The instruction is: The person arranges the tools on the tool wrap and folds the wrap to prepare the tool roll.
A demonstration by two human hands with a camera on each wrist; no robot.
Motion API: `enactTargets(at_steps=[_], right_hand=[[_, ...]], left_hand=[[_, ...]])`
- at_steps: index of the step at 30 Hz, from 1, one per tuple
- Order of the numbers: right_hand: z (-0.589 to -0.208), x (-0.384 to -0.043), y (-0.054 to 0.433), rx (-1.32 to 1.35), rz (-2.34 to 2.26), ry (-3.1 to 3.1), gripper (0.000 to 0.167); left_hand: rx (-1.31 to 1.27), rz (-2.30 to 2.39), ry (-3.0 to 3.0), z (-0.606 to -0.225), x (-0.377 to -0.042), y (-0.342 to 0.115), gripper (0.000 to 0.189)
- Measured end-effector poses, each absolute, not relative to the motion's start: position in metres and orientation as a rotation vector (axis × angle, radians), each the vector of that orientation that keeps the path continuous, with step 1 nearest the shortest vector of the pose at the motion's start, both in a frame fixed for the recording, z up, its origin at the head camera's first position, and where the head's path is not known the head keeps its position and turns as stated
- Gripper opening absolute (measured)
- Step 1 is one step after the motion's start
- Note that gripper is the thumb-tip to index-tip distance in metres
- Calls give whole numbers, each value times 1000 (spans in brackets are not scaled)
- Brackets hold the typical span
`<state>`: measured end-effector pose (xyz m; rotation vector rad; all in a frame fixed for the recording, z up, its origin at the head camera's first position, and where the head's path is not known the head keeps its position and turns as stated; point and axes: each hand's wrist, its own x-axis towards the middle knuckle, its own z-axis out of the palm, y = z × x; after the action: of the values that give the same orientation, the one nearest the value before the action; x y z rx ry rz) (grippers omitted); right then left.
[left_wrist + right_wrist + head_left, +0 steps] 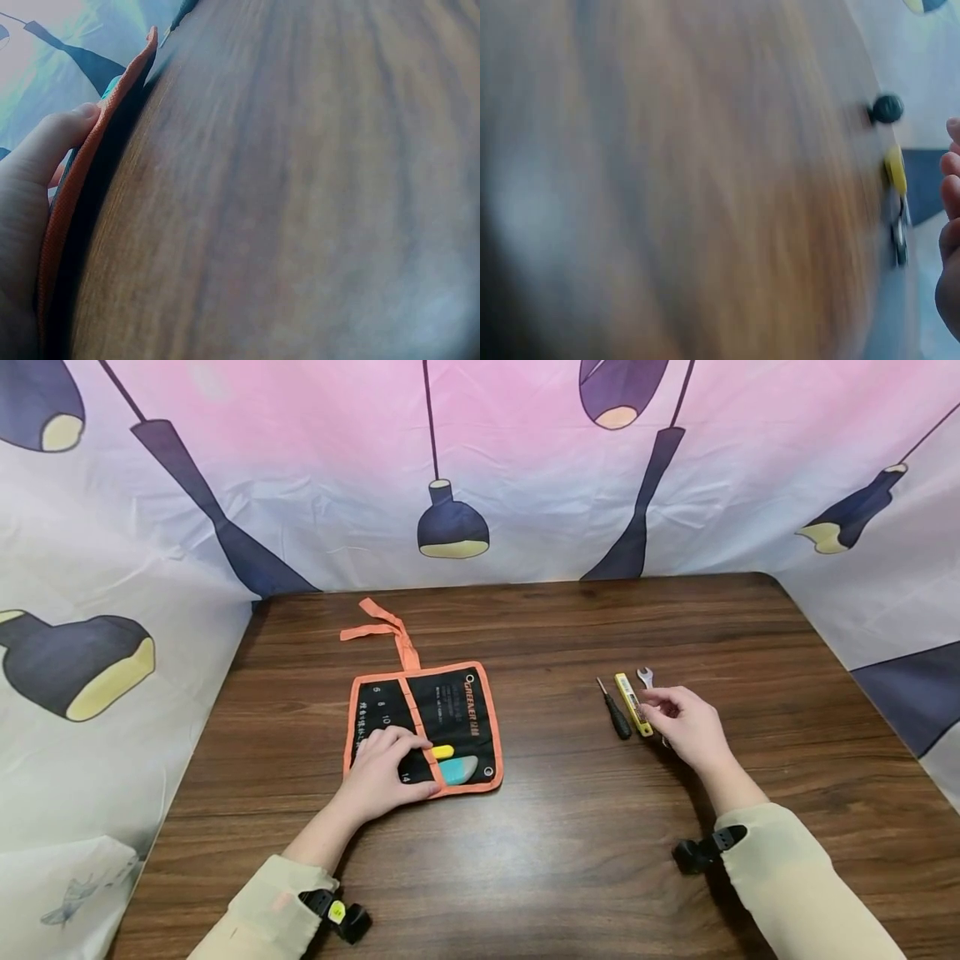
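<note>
Table (525, 860) first: wooden. Pouch (446, 714) at 10 o'clock from centre: fabric, likely light, floppy; hold orange edging. Your left hand (382, 772) presses it, thumb and forefinger apart. Your right hand (686, 731) at 2 o'clock, thumb-finger gap narrow, nothing held. Screwdriver (618, 717): probably stiff; take handle. Yellow case (630, 700): smooth, maybe slippery; pinch long sides. Wrench (645, 677): hard, likely heavy for size; grab shank. Pouch's 4 o'clock corner: teal tool (459, 770), yellow tip (443, 752).
</note>
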<state>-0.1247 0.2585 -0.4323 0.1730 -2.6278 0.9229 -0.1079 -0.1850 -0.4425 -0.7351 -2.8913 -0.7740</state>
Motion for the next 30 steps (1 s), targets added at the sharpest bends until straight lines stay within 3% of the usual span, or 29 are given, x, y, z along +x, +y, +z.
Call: enactTargets(at_steps=[17,30], right_hand=[[-447,-113,290,164,796,-2789,36],[-447,-112,291,187,736,-2809,28]], left_hand=[[-726,-772,-2902,-441,-107,-185,55],[-729,-770,-2896,-442,-108,-185,53]])
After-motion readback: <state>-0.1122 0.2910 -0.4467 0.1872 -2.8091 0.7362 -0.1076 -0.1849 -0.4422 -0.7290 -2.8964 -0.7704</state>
